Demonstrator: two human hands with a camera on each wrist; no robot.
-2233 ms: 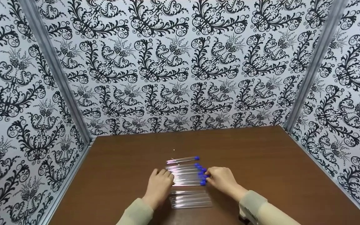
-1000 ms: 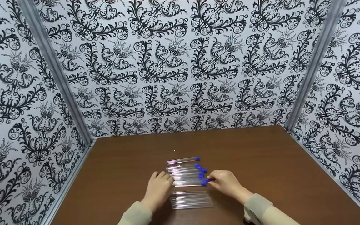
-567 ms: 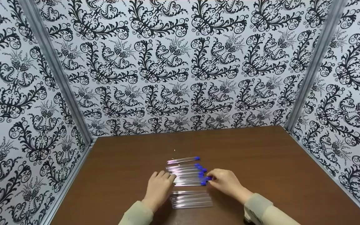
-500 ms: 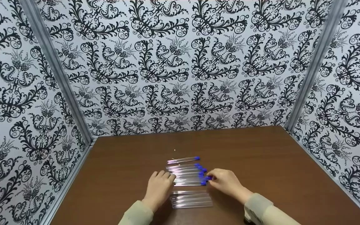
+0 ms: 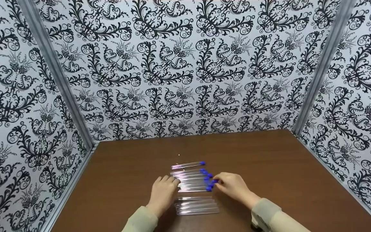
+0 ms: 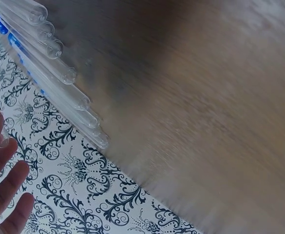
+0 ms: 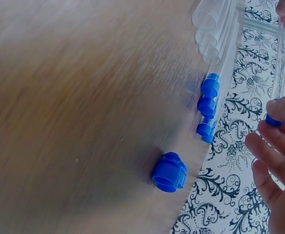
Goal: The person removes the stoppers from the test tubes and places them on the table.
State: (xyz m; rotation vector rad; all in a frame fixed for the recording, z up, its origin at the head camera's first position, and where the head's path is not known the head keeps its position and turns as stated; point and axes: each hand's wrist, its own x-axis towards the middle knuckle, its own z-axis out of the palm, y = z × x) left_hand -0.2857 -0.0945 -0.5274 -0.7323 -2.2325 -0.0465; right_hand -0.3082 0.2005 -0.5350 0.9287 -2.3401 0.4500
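A clear test tube (image 7: 280,63) is held up between both hands above the table. My left hand (image 5: 165,193) pinches its rounded bottom end between thumb and index finger, the other fingers spread loosely in the left wrist view. At the opposite end, the thumb and index finger of my right hand (image 5: 233,187) grip the blue cap (image 7: 273,120), which sits over the tube's mouth. Below, several capped tubes (image 5: 190,178) lie side by side with blue ends to the right. Nearer the body is a row of uncapped tubes (image 5: 197,206).
Loose blue caps (image 7: 167,171) cluster on the brown table (image 5: 124,161), right of the tubes. One capped tube (image 5: 188,165) lies slightly apart at the far side of the row. Patterned walls (image 5: 172,64) with grey posts enclose the table on the back and sides.
The right hand has shifted its fingers at the cap, moving slightly out and then back in. The left hand stays almost still, and the tubes on the table have not moved.
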